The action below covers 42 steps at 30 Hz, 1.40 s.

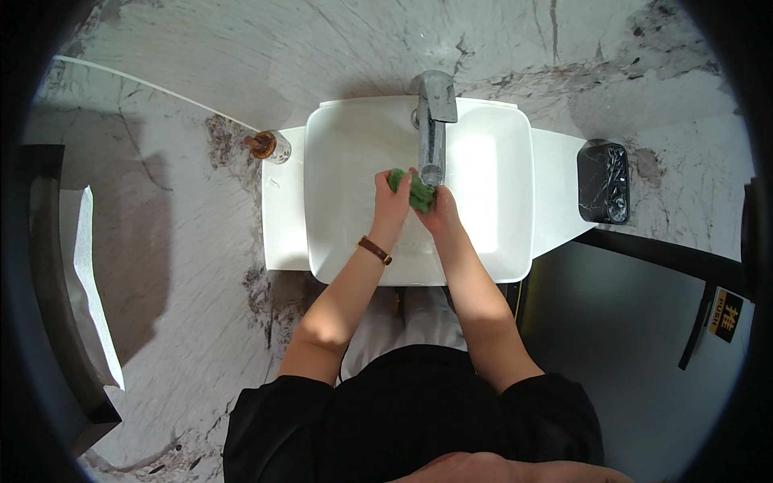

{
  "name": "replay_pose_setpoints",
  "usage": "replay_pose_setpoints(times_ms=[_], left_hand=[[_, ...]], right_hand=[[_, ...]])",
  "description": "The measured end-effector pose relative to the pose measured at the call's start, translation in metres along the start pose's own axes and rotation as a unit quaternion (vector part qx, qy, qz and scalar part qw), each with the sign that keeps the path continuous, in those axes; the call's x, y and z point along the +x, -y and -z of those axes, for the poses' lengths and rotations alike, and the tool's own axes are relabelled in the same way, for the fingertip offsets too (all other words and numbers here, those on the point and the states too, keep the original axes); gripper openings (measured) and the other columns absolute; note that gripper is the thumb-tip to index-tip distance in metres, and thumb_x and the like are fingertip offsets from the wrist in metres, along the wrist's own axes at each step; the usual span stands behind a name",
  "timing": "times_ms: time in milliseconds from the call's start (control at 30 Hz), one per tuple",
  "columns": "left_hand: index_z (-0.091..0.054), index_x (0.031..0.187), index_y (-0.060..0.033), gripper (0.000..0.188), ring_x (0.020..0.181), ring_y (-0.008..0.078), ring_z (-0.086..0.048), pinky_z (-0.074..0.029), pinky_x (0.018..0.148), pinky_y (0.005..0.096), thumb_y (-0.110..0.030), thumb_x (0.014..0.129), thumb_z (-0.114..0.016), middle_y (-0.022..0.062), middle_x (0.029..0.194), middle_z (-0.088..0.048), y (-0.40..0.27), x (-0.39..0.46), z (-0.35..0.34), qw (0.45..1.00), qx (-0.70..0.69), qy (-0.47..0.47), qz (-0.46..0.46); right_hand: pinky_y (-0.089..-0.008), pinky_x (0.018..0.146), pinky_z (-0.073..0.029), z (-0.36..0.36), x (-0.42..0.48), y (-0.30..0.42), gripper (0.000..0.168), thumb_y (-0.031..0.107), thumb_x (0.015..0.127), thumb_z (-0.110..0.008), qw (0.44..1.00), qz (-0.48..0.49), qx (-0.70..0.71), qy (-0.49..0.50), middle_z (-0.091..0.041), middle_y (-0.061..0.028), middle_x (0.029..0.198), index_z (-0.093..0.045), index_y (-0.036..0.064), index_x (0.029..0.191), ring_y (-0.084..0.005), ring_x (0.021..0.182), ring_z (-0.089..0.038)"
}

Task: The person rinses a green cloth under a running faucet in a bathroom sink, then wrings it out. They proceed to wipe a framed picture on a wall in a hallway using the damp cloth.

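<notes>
Over a white rectangular sink basin [344,151], my left hand [389,202] and my right hand [444,211] together hold a bunched green cloth [415,190]. My left fingers and thumb close on the cloth's left end. At its right end my right hand grips it from below, with some fingers hidden. The cloth sits just under and left of the spout of a chrome faucet [432,133], close to its tip. Whether water is running cannot be made out. A watch or bracelet with a brown strap [374,250] circles my left wrist.
A pump bottle [270,147] with a brown top stands on the white counter [287,235] at left. On the right end is a black marbled holder [595,181] with clear plastic inside. White paper [90,271] hangs from a dark dispenser at far left. A grey door [622,338] stands at right.
</notes>
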<state>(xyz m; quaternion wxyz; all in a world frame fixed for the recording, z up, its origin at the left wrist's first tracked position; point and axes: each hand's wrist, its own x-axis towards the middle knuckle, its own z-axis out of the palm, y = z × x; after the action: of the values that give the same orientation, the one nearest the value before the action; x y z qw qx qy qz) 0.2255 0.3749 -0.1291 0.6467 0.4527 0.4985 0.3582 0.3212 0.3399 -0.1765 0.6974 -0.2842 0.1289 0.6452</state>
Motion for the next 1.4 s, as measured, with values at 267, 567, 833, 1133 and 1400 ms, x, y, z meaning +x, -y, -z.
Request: replay_pose_setpoints(times_ms=[267,567,833,1133,1400], left_hand=[[-0.042,0.099,-0.0029,0.027,0.079,0.0409,-0.055,-0.047,0.066,0.0461,-0.023,0.084,-0.053,0.0200,0.099,-0.050,-0.002,0.001,-0.013,0.904,0.404,0.054,-0.127],[-0.046,0.087,-0.0001,0.020,0.079,0.0400,-0.057,-0.045,0.065,0.0478,-0.020,0.084,-0.047,0.0228,0.080,-0.059,0.019,0.014,-0.009,0.875,0.459,0.100,-0.121],[-0.048,0.082,0.0007,0.026,0.075,0.0427,-0.056,-0.044,0.064,0.0482,-0.024,0.089,-0.045,0.0243,0.075,-0.058,0.011,0.011,-0.005,0.896,0.412,0.130,-0.102],[-0.050,0.085,-0.0013,0.030,0.071,0.0393,-0.053,-0.043,0.062,0.0439,-0.031,0.089,-0.049,0.0180,0.074,-0.054,-0.015,0.000,0.007,0.922,0.327,-0.013,-0.207],[-0.057,0.096,-0.0061,0.024,0.078,0.0292,-0.055,-0.045,0.069,0.0336,-0.026,0.084,-0.056,0.0155,0.083,-0.055,-0.020,0.004,0.012,0.912,0.347,0.031,-0.215]], right_hand=[[-0.0369,0.081,-0.047,-0.011,0.008,-0.008,0.041,0.039,0.095,-0.036,0.986,0.059,-0.072,-0.137,-0.055,-0.0089,0.101,-0.046,0.003,0.112,-0.0201,0.092,-0.054],[-0.0378,0.074,-0.047,-0.030,-0.002,-0.006,0.046,0.043,0.094,-0.036,0.980,0.054,-0.084,-0.173,-0.057,-0.0117,0.096,-0.049,0.000,0.107,-0.0230,0.085,-0.056],[-0.0336,0.069,-0.046,-0.008,0.011,-0.009,0.031,0.031,0.092,-0.042,0.968,0.084,-0.152,-0.180,-0.057,-0.0077,0.085,-0.054,0.002,0.096,-0.0204,0.077,-0.056],[-0.0342,0.097,-0.033,-0.012,-0.040,0.001,0.033,0.031,0.094,-0.040,0.999,-0.015,-0.052,-0.003,-0.047,-0.0060,0.115,-0.041,0.010,0.120,-0.0191,0.105,-0.045],[-0.0297,0.076,-0.041,0.006,-0.031,0.009,0.017,0.015,0.090,-0.041,0.994,0.000,-0.104,-0.041,-0.053,-0.0044,0.097,-0.048,0.010,0.104,-0.0152,0.085,-0.051]])
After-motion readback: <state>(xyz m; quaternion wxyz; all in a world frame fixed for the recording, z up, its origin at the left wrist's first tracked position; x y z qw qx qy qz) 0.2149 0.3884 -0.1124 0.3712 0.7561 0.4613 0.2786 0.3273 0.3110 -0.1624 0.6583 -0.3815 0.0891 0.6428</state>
